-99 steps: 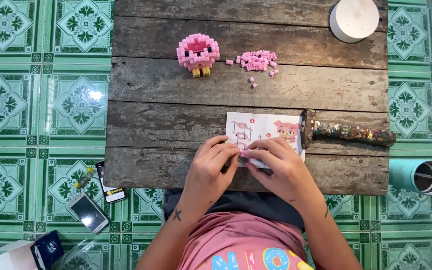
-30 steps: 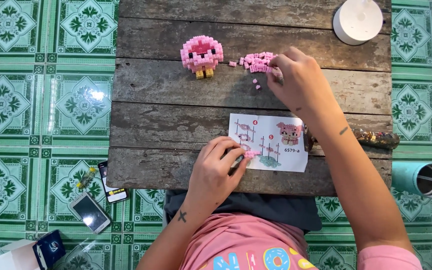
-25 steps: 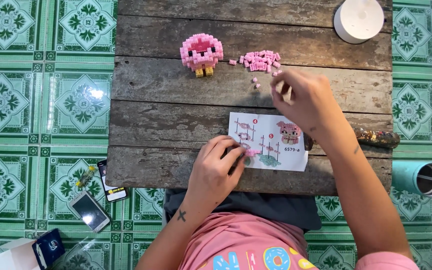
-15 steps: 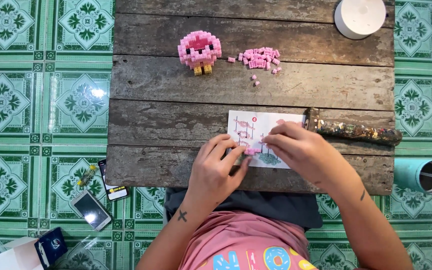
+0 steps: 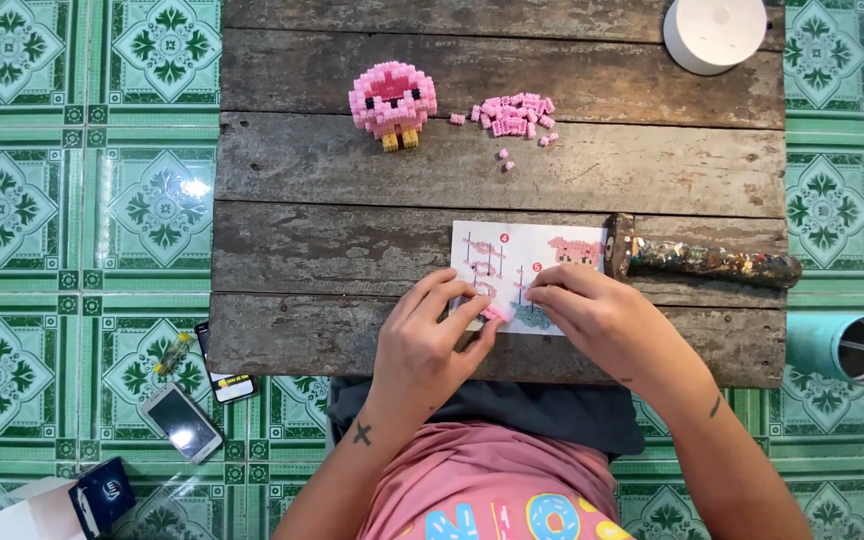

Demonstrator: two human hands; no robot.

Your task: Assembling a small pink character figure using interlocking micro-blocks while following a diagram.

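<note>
My left hand (image 5: 432, 340) and my right hand (image 5: 602, 315) meet over the lower edge of a white instruction sheet (image 5: 522, 255) on the wooden table (image 5: 352, 240). Between their fingertips is a small pink block piece (image 5: 495, 313), which the left hand pinches while the right fingers touch it. A finished pink block figure with yellow feet (image 5: 392, 100) stands at the far side. Beside it lies a heap of loose pink blocks (image 5: 514, 113), with a few strays nearer me.
A dark paint-speckled tool (image 5: 702, 260) lies right of the sheet. A white round container (image 5: 714, 30) stands at the far right corner. On the green tiled floor are two phones (image 5: 184, 422), a small box (image 5: 57, 500) and a teal cup (image 5: 842, 348).
My right hand reached out to the heap of loose blocks, then came back to the sheet and now meets the left hand at the small pink piece. The left hand stayed put.
</note>
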